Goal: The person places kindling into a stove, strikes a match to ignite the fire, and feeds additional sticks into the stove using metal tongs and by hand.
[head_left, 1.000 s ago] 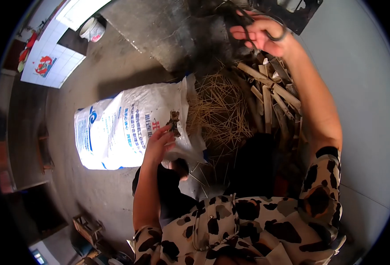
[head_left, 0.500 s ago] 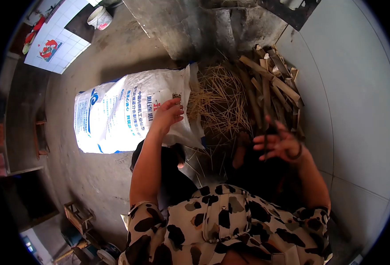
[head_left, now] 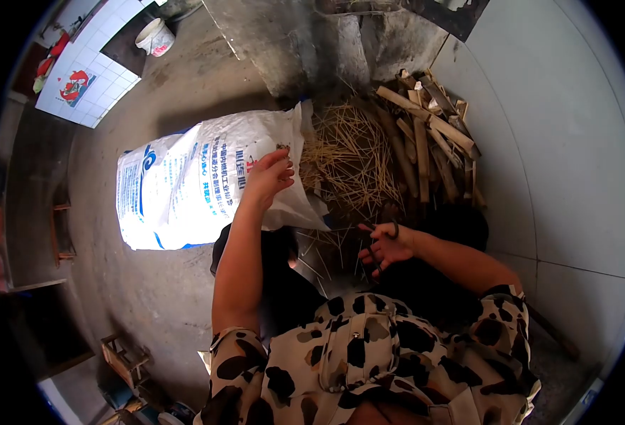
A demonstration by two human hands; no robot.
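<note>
A white woven sack [head_left: 178, 184] with blue and red print lies on its side, its mouth facing a pile of dry straw [head_left: 351, 152]. Near that mouth, my left hand [head_left: 270, 177] is closed on the plastic, fingers curled; the exact grip is partly hidden. My right hand [head_left: 387, 246] hovers just in front of the straw, above my knee, with fingers apart. Something thin and dark crosses its fingers, too unclear to name. A dark band shows at its wrist. A few loose stalks [head_left: 312, 263] lie between my feet.
Split firewood [head_left: 426, 142] is heaped right of the straw, against the pale wall [head_left: 567, 163]. A sooty concrete block [head_left: 312, 49] stands behind. On the far left are a white bucket [head_left: 155, 37] and a small wooden stool [head_left: 125, 361].
My right hand has moved left and slightly down, from before the firewood to the near edge of the straw. My left hand stays at the sack's mouth.
</note>
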